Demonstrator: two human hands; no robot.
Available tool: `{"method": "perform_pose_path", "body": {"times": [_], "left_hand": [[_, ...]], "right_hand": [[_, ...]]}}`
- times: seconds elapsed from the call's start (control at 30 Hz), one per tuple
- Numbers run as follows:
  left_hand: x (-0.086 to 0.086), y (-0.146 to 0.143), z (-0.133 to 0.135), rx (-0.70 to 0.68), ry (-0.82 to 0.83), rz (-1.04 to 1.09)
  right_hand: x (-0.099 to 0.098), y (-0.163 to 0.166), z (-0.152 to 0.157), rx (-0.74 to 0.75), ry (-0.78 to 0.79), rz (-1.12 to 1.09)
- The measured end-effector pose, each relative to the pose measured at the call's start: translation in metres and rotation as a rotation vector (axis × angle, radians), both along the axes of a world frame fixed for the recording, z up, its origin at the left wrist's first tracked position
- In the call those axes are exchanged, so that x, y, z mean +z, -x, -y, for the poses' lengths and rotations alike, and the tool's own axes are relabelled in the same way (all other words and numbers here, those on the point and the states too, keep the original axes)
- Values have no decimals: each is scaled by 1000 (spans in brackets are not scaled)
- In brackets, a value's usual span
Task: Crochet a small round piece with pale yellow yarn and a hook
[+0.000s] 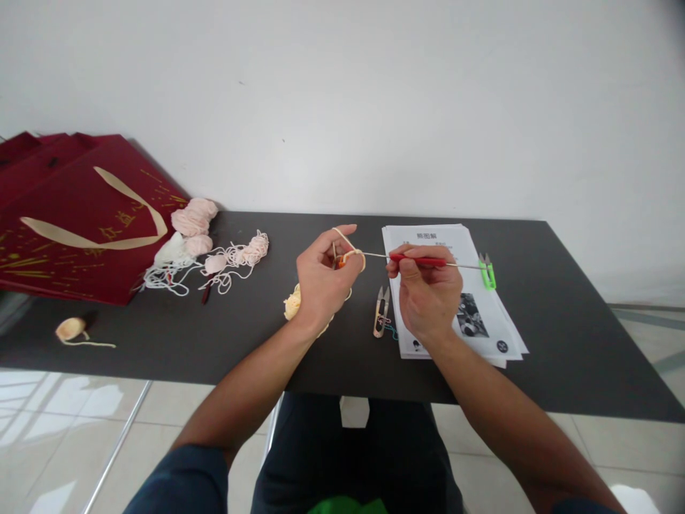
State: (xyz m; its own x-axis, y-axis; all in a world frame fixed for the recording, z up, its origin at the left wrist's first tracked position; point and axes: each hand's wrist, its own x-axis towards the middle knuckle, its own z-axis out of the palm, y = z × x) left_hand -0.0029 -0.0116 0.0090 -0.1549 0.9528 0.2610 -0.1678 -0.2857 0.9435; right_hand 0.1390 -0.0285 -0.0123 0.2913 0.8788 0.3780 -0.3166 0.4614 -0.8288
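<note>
Crochet hook (417, 260) in right hand (428, 296), yarn (350, 253) looped on left hand (321, 282)

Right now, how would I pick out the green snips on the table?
On the dark table, find the white paper stack right of centre. The green snips lie at its right edge, near the tail of the red hook in the right hand. The only other snips, left of the stack, are tan.

Red-handled hook (417, 260), cream yarn (292, 303)
</note>
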Motion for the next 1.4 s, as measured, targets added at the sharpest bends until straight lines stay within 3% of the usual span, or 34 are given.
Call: {"method": "perform_pose_path", "body": {"times": [0.5,0.8,1.23,1.4], "left_hand": [[-2,-1,-1,113,29,-32],[-4,-1,-3,140,71,92],[0,-3,-5,70,150,276],[3,2,-5,-121,233,423]], "right_hand": [[-5,6,0,-87,-171,61],[-10,8,8,-154,-320,319],[-17,2,7,-165,-403,525],[-20,1,7,-175,-384,510]]}}
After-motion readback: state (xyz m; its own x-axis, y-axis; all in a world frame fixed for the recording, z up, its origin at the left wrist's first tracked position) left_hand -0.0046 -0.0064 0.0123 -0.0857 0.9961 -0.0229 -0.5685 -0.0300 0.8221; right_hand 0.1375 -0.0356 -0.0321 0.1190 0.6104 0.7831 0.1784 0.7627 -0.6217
